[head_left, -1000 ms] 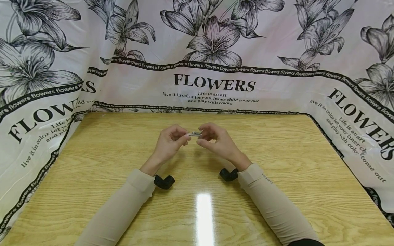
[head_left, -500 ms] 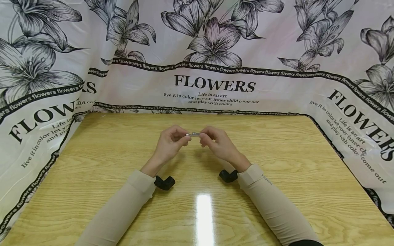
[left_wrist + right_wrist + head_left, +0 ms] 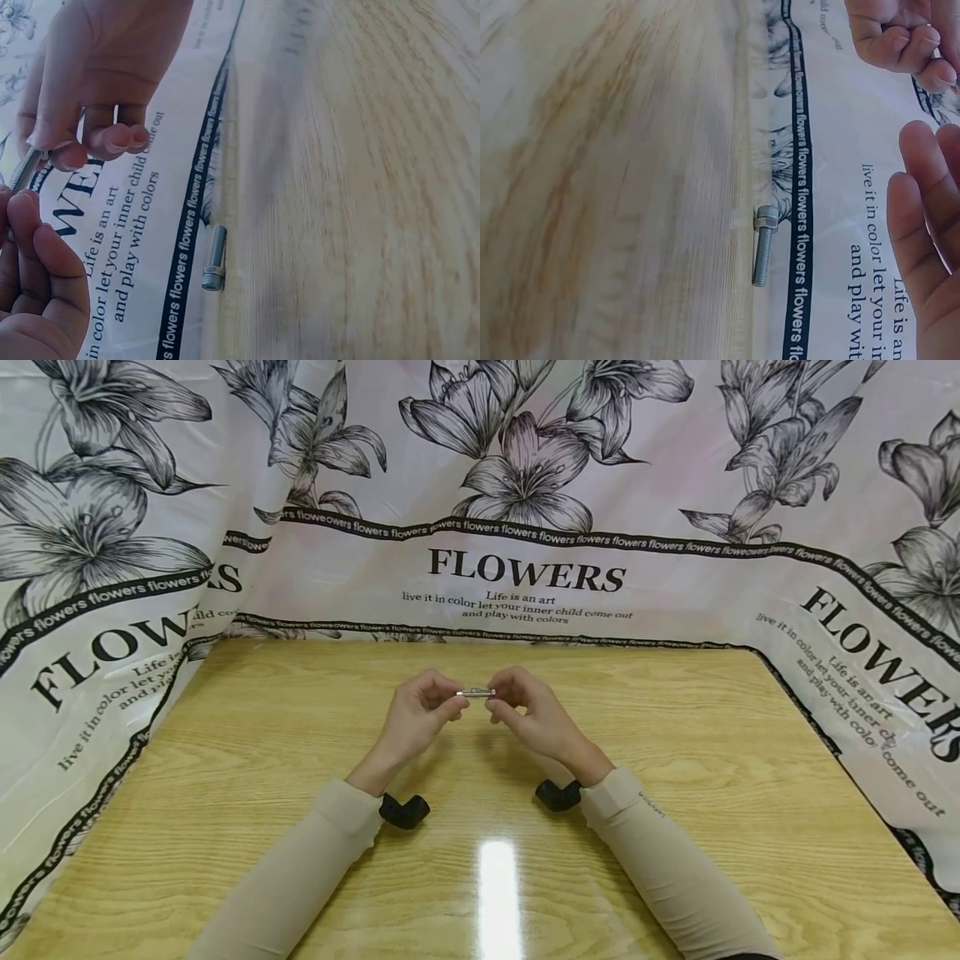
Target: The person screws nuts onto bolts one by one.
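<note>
Between my two hands is a small silver bolt (image 3: 476,694), held level above the table. My left hand (image 3: 412,714) pinches one end of it with thumb and fingers. The fingertips of my right hand (image 3: 542,714) pinch the other end. Threads show on the held bolt (image 3: 27,171) in the left wrist view, though fingers cover its ends. A second bolt with a nut on it (image 3: 215,259) lies on the table beyond the hands. The right wrist view shows this lying bolt (image 3: 763,246) too, while the held one is mostly out of sight there.
The wood-grain table (image 3: 675,827) carries a bright light reflection near its front. White cloth printed with flowers and lettering (image 3: 525,577) hangs along the back and both sides. A black wrist mount (image 3: 405,811) sits at each cuff.
The right thumb and fingers, spread apart around the bolt's end a second ago, have come together on it. My left hand keeps its grip. The head view has tilted slightly upward.
</note>
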A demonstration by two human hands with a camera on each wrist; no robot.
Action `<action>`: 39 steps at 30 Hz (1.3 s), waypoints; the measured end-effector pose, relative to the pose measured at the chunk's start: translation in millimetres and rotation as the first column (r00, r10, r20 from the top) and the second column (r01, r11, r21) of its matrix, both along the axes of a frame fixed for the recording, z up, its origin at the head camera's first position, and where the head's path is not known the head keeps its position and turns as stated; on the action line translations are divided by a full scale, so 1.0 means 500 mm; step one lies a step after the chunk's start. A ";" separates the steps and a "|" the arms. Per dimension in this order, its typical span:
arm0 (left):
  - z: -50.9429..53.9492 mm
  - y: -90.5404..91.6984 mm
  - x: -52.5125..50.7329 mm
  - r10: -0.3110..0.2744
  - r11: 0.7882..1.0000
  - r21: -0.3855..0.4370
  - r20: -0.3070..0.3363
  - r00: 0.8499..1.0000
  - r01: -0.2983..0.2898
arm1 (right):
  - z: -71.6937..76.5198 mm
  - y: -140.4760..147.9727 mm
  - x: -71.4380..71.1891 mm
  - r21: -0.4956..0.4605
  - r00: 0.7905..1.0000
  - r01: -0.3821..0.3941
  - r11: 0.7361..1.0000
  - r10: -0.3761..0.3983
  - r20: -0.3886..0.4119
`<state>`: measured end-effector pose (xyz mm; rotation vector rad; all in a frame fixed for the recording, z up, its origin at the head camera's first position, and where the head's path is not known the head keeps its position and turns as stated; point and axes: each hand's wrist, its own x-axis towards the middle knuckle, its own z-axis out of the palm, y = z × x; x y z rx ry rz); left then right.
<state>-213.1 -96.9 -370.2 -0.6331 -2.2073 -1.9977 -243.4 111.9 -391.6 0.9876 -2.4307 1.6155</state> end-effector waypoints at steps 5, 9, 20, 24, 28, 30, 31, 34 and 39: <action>0.001 0.003 0.000 -0.005 1.000 0.008 0.003 1.000 0.005 | -0.011 0.007 -0.010 0.043 1.000 0.019 0.999 -0.018 -0.023; 0.003 0.004 0.002 -0.002 1.000 0.007 0.009 1.000 0.002 | -0.013 0.008 -0.013 0.064 1.000 0.019 0.998 -0.018 -0.015; 0.004 0.004 0.004 0.010 1.000 0.013 0.023 1.000 -0.010 | 0.038 -0.003 0.026 -0.004 0.999 -0.019 1.000 0.019 -0.033; 0.004 0.005 0.003 0.007 1.000 0.023 0.021 1.000 -0.008 | 0.051 -0.007 0.033 0.027 1.000 0.008 1.000 -0.008 -0.011; 0.005 0.005 0.004 0.003 1.000 0.023 0.018 1.000 -0.003 | 0.055 -0.008 0.035 0.066 1.000 0.031 0.997 -0.031 -0.003; 0.005 0.005 0.003 0.000 1.000 0.027 0.018 1.000 -0.001 | 0.054 -0.007 0.035 0.065 0.999 0.031 0.997 -0.031 0.005; 0.004 0.005 0.003 0.000 1.000 0.028 0.017 1.000 -0.001 | 0.054 -0.007 0.036 0.061 1.000 0.029 0.998 -0.030 0.005; 0.003 0.005 0.003 0.001 0.999 0.034 0.014 1.000 -0.001 | 0.054 -0.006 0.037 0.036 1.000 0.015 0.999 -0.014 -0.006; 0.002 0.005 0.002 0.001 0.999 0.037 0.012 1.000 -0.001 | 0.052 -0.007 0.036 -0.010 0.998 -0.029 1.000 0.029 -0.047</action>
